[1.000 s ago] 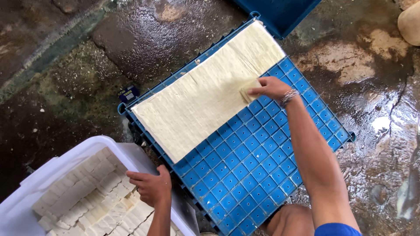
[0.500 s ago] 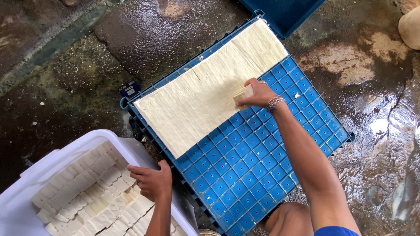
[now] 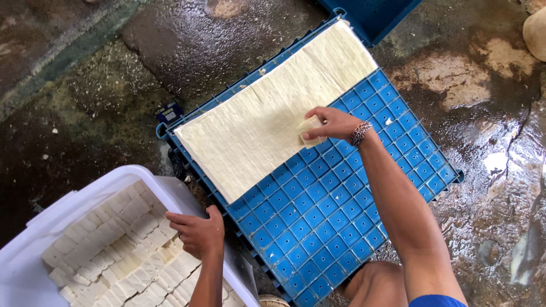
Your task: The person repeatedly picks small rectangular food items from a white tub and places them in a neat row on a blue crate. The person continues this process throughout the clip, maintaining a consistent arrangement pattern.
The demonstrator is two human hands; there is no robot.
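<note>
Step as I judged it: lifting cut tofu off slab. My right hand [image 3: 333, 122] pinched tofu block [image 3: 310, 131] at tofu slab [image 3: 273, 108] edge on blue grid tray [image 3: 341, 216]. Left hand [image 3: 196, 233] rested loosely curled, empty, on white tub [image 3: 68, 210] rim. Carry needs gentle grip.

Two hands, one blue tray [image 3: 318, 227], one white tub [image 3: 85, 196], one pale sheet [image 3: 267, 113], perhaps dozens of cut blocks [image 3: 119, 256].
</note>
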